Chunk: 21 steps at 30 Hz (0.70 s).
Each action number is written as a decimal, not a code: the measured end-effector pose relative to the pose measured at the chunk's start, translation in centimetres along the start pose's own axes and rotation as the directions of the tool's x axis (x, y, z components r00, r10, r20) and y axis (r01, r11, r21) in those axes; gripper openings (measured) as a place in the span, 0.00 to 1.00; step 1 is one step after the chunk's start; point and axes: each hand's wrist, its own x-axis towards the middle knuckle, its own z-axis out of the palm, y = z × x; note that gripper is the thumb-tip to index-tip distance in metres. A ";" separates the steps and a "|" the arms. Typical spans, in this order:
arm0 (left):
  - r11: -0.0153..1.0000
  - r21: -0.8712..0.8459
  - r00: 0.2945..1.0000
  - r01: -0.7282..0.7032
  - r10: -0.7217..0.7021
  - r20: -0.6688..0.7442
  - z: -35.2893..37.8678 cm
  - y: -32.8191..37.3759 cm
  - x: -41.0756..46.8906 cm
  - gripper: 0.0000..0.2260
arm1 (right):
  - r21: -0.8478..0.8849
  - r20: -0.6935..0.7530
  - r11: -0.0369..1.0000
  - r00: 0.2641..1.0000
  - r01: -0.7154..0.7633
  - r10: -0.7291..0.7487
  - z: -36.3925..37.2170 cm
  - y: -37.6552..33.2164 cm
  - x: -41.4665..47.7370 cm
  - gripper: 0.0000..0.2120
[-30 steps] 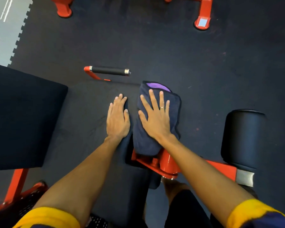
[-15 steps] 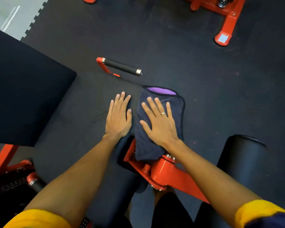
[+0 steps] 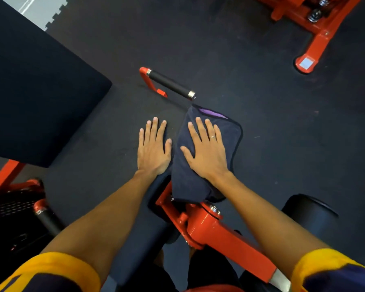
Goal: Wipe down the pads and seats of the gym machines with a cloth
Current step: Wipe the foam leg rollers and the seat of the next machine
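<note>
R hand (image 3: 207, 152) lies flat on the navy cloth (image 3: 233, 133), fingers (image 3: 202, 131) straight and spread, pressing, no pinch. Cloth drapes the narrow pad (image 3: 139, 245); long axis runs fwd from the body toward the handle (image 3: 171, 84), so the stroke likely goes fwd/back. L hand (image 3: 153, 152) is flat just beside, fingers near-closed. Vs. 1 s ago: hands and cloth unmoved; view only shifted.

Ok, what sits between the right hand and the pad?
The folded dark blue cloth: the right hand lies flat on it, fingers straight, and the cloth hides the pad beneath. The head view shows this.
</note>
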 end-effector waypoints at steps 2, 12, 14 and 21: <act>1.000 -0.009 1.000 0.004 -0.004 -0.003 0.0 0.1 -0.1 0.27 | -0.001 0.011 0.999 0.999 -0.048 0.048 -0.5 0.3 1.0 0.37; 1.000 0.001 1.000 -0.002 0.002 -0.022 0.1 -0.4 0.4 0.26 | 0.093 0.344 0.957 0.911 -0.276 0.229 -3.2 -0.1 10.9 0.36; 1.000 -0.008 1.000 -0.001 0.001 -0.030 0.0 -0.2 0.0 0.26 | 0.109 0.263 0.957 0.936 -0.269 0.233 -3.5 0.6 8.4 0.33; 1.000 -0.011 0.999 0.018 -0.018 -0.032 0.0 0.0 0.0 0.26 | 0.044 0.095 0.949 0.947 -0.311 0.306 -2.9 2.7 3.1 0.27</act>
